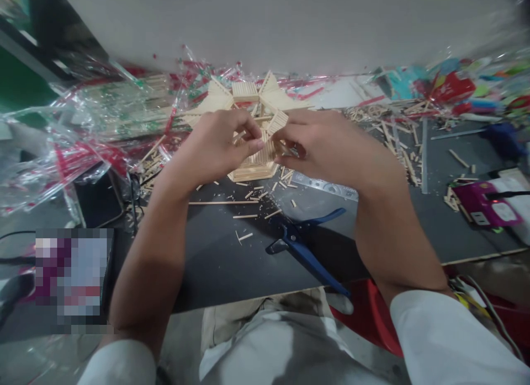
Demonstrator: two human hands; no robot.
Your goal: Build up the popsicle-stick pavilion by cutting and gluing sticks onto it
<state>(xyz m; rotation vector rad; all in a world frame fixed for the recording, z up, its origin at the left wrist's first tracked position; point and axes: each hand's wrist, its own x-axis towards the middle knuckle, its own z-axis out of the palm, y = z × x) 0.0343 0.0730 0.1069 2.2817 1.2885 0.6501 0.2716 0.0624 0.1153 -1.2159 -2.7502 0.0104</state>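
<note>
A model built of thin wooden sticks (244,91) stands on the dark table, with a ring of ribbed, upward-flaring panels and a stepped base (254,172). My left hand (221,142) reaches over its near left side, thumb and forefinger pinched together. Whatever lies between those fingertips is too small to make out. From the right, my right hand (317,145) has its fingers bent and closed at the model, close beside a small ribbed stick panel (278,122). Its fingertips are partly hidden, so what they grip cannot be told. Both hands cover part of the model's middle.
Blue-handled cutters (308,255) lie in front of the model, near a metal ruler (327,186) and scattered stick offcuts (252,194). Clear plastic packaging (83,126) heaps at the left. A purple box (486,203) stands right; a red stool (368,313) is below the table edge.
</note>
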